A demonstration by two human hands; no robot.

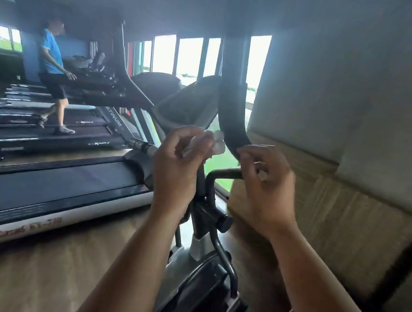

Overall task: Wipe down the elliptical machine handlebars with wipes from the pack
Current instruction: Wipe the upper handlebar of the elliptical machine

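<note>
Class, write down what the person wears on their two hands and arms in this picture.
The left hand and right hand wear no gloves; no ring, watch or bracelet shows. Both forearms are bare down to the frame's edge, no sleeve in view.

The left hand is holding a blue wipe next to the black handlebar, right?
Not quite: the wipe is white, not blue. The head view shows the left hand holding it next to the black handlebar.

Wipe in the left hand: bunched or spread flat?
Bunched: the wipe is a crumpled white wad poking out beyond the left hand's curled fingers.
</note>
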